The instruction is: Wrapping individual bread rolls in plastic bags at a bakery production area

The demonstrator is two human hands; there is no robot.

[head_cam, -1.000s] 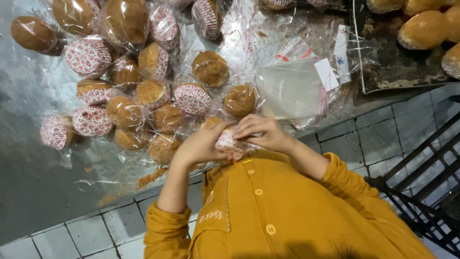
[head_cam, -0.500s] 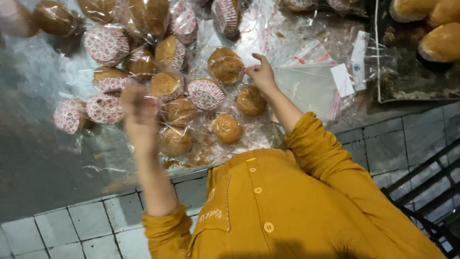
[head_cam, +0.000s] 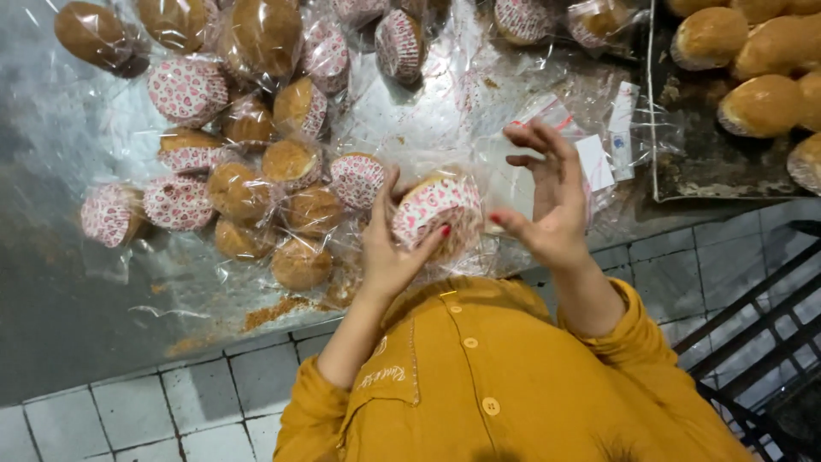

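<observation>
My left hand (head_cam: 389, 252) grips a muffin (head_cam: 434, 208) in a white paper cup with pink heart print, held on its side inside a clear plastic bag (head_cam: 466, 175). My right hand (head_cam: 547, 201) is at the bag's right side, thumb and forefinger pinching the plastic, the other fingers spread. Both hands hover just above the near edge of the metal table (head_cam: 68, 316), in front of my mustard-yellow shirt.
Several bagged muffins (head_cam: 256, 184) in heart-print cups lie piled on the table to the left. A stack of empty clear bags (head_cam: 590, 137) lies behind my right hand. A dark tray (head_cam: 684, 171) with unwrapped muffins sits at the far right. Crumbs (head_cam: 274, 312) lie near the edge.
Half a second ago my left hand was out over the pile at the left and my right reached toward the bags. Now both have come together on a muffin and a bag.
</observation>
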